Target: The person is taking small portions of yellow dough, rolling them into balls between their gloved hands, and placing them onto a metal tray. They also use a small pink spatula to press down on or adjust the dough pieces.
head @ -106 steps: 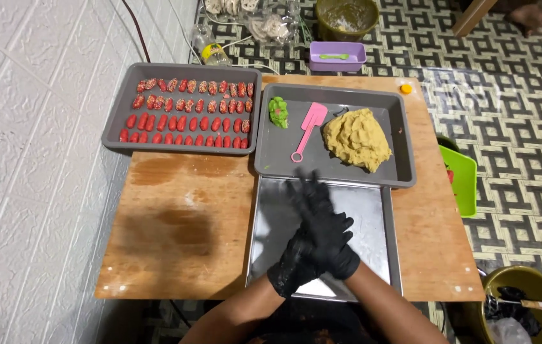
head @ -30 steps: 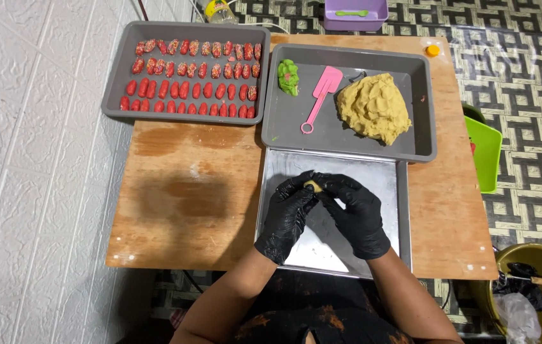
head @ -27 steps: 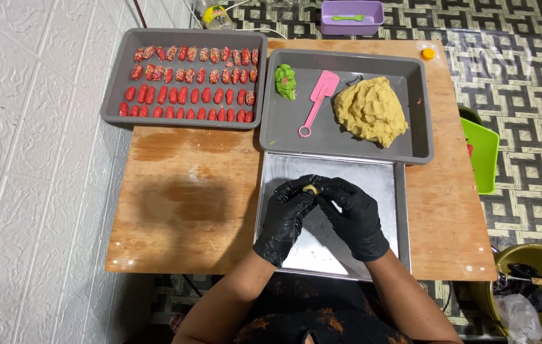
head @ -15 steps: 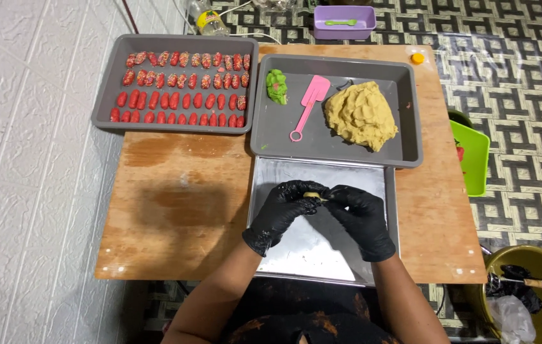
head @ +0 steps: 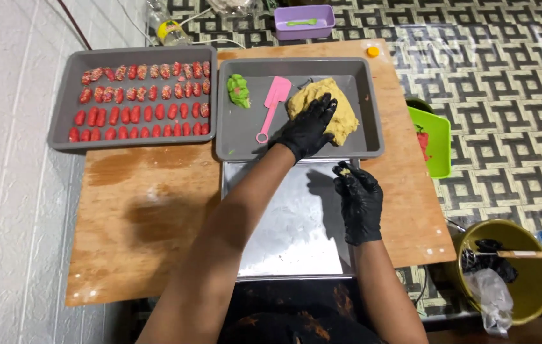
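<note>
**Gloved hands at the dough tray**

The left hand (head: pixel 308 127), in a black glove, is reaching across into the grey tray (head: pixel 373 130) and is pressing on the yellow dough mound (head: pixel 341 118); its fingers are spreading apart over the near-left side of the mound. The right hand (head: pixel 360 200), also gloved in black, is hovering over the right edge of the steel tray (head: pixel 284 236), which is lying just in front of the grey tray. Its fingertips are pinching together on a small dough piece (head: pixel 345 171). In the grey tray, a pink spatula (head: pixel 272 105) is lying just left of the mound, with a green dough lump (head: pixel 239 90) further left. A second grey tray (head: pixel 61 121), holding rows of red rolled pieces (head: pixel 140 102), is sitting at the back left of the wooden table (head: pixel 137 210). A green container (head: pixel 440 137) is standing beside the table's right edge
</note>
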